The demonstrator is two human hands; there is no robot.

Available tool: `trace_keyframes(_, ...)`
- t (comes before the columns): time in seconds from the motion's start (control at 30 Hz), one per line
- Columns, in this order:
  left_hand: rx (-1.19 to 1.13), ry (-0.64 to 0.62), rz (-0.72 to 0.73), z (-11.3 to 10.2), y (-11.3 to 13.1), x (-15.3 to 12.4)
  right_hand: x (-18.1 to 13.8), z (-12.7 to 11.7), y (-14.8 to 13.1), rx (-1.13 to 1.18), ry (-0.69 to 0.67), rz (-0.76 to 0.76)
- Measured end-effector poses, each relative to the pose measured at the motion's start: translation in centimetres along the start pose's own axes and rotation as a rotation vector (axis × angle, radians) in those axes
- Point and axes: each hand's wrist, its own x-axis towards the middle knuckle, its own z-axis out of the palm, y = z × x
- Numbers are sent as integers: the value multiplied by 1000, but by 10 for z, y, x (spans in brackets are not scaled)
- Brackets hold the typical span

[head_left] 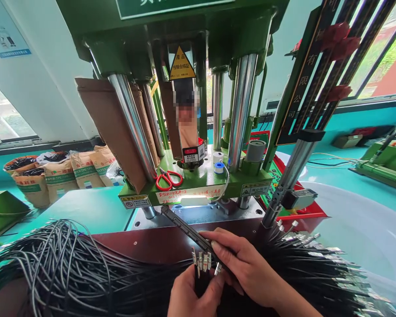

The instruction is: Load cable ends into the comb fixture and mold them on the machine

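Observation:
My left hand (194, 293) is closed around a few black cables whose silver metal connector ends (203, 261) stick up between thumb and fingers. My right hand (251, 270) grips the near end of a long dark slotted metal bar (188, 230), which slants up and away to the left. The bar's far end reaches the front edge of the green press. One connector (218, 268) sits apart from the rest, close to the bar and my left thumb. The fingers under the bar are partly hidden. Beneath both hands lies a thick bundle of black cables (75, 264).
The green press (198, 178) with steel columns stands ahead. Red-handled scissors (169, 179) and a blue-and-white roll (219, 167) rest on its ledge. More cable ends (343, 268) spread at right, beside a large white tub (359, 220). Filled sacks (82, 169) stand back left.

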Motion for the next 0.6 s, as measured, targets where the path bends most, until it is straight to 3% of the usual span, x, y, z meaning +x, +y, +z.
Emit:
trace_keyframes(0.23,-61,-63,-40,1,6,-1,1,3,3,-36,0,-36)
trace_keyframes(0.37,-219,-148,-44,-6,6,-5,-1,-2,2,21,20,39)
trace_keyframes(0.47,-390,-79,-40,-19,8,-8,-3,-12,0,42,43,114)
trace_keyframes(0.6,-320,-49,37,-29,13,-7,-4,-18,-1,42,66,122)
